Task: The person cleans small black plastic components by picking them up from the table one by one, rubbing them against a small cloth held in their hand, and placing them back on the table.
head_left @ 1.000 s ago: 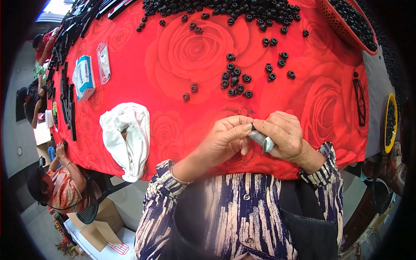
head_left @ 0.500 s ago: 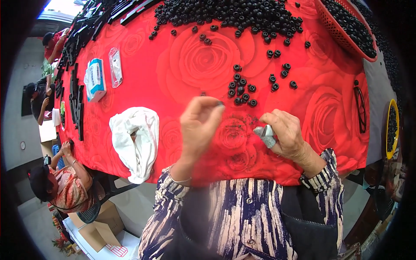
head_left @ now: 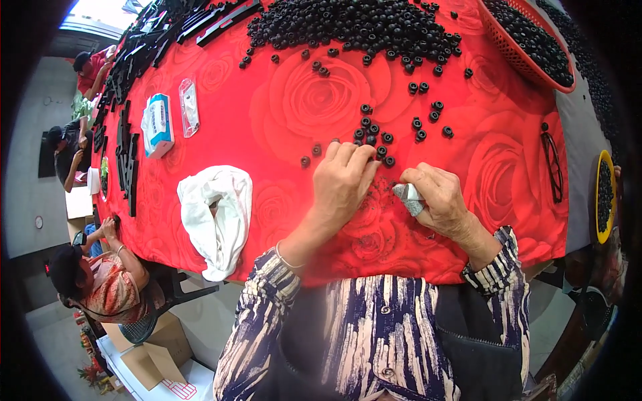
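My left hand (head_left: 341,180) reaches to the near edge of a small cluster of black, round, hollow plastic parts (head_left: 387,138). Its thumb and fingers are pinched together, and what lies between the tips is hidden. To the right, my right hand (head_left: 441,202) is closed above the red tablecloth. A grey-white wrap (head_left: 409,198) shows at its thumb and forefinger; I cannot tell whether it is worn or held. Dark crumbs (head_left: 382,194) lie scattered between the hands. Left of my left hand sit a few single black parts (head_left: 305,161).
A large heap of black parts (head_left: 348,30) covers the far side. At far right stand a red basket (head_left: 528,67) and a yellow-rimmed tray (head_left: 600,200). A white cloth (head_left: 217,220), tissue pack (head_left: 158,127), clear case (head_left: 188,107) and long black pieces (head_left: 127,160) lie left. Several people work beyond.
My left hand has moved right and forward to the cluster, uncovering black parts on its left. My right hand has stayed almost in place. The whole view has shifted slightly.
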Motion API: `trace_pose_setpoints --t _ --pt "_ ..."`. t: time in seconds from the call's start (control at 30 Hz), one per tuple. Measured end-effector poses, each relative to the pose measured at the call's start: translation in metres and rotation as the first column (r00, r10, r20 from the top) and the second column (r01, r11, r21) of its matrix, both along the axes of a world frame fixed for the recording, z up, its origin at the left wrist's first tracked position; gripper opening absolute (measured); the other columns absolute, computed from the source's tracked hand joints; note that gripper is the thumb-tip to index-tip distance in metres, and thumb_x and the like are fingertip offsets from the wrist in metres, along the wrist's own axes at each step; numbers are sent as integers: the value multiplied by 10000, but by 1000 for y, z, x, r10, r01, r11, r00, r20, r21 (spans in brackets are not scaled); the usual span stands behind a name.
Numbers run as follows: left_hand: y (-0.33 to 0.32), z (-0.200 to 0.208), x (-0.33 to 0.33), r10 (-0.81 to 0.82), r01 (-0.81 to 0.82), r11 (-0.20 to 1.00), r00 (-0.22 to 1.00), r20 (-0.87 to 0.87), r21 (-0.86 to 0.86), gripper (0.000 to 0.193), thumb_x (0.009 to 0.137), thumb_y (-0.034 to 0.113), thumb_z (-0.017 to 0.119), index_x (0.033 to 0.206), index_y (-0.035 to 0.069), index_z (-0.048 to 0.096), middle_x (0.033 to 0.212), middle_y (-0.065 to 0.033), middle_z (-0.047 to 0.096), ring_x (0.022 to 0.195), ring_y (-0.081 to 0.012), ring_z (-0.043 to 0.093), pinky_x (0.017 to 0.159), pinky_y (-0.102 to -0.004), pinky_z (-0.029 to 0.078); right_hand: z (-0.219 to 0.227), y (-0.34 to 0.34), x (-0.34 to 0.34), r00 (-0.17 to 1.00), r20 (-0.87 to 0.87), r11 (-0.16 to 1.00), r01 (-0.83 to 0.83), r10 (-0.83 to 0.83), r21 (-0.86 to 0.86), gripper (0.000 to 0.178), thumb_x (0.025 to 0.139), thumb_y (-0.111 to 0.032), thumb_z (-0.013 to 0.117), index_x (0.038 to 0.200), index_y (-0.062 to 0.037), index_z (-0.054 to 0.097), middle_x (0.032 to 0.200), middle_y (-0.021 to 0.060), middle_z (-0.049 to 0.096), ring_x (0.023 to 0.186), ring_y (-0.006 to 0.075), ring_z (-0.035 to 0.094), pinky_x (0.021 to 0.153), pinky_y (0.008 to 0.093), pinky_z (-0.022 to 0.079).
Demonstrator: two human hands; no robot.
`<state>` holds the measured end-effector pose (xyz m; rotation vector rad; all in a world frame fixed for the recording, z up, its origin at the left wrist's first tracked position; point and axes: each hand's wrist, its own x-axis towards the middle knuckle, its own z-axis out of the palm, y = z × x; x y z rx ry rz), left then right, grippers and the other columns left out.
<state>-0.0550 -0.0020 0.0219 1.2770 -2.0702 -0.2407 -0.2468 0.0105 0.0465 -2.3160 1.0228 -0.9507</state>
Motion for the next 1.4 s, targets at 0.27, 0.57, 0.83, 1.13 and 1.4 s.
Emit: trace_pose_setpoints --t 0.27,0.57,0.83,1.13,1.4 --pt "5 -5 4 87 -72 992 987 -138 108 178 741 31 626 908 34 564 721 -115 536 670 -274 566 583 -367 459 -1 4 -3 996 -84 999 13 -10 31 296 690 -108 673 934 -24 529 724 110 500 641 292 551 563 372 444" --pt "5 2 8 53 -44 993 995 -83 107 145 784 51 620 919 34 569 748 -111 548 678 -263 576 596 -349 463 0 0 -1 1000 -16 1000 -12 12 -16 284 707 -53 688 941 -13 534 640 86 458 537 243 498 477 345 383" --pt "23 15 10 521 800 359 256 -814 481 159 886 88 575 1007 -10 547 873 -133 637 663 -118 613 481 -179 465 10 2 -5 987 158 960 -55 11 274 332 728 -93 666 1019 -9 529 775 126 518 650 283 544 571 347 435" --pt "29 17 10 530 827 362 198 -825 431 170 887 77 556 1032 -12 548 870 -118 610 654 -124 576 493 -234 469 9 1 -8 970 242 891 -140 35 432 292 826 -111 572 1079 21 512 801 150 510 694 296 535 612 353 429" --pt "33 20 9 473 809 337 297 -829 482 210 887 85 575 1058 -28 530 835 -44 574 674 -78 542 543 -203 461 6 1 -8 969 240 894 -151 51 422 269 813 -101 590 1046 16 523 795 149 514 694 308 537 609 365 431"
